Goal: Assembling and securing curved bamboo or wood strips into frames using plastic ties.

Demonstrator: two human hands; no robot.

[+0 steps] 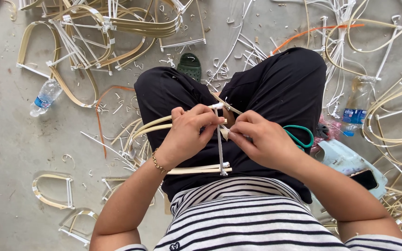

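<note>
Over the lap, the left hand (189, 132) pinches the curved bamboo frame (164, 124) at its white cross strip (220, 144), and the right hand (261, 139) pinches that strip's binding just beside it. Green-handled scissors (303, 135) lie by the right wrist; finished frames (117, 28), a plastic bottle (45, 97) and a green sandal (190, 66) crowd the floor (5, 139).

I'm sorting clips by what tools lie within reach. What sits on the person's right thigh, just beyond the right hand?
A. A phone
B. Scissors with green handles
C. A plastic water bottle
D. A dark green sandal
B: the scissors with green loop handles rest on the black trousers beside the right hand, while the bottle, sandal and phone lie elsewhere.
</note>
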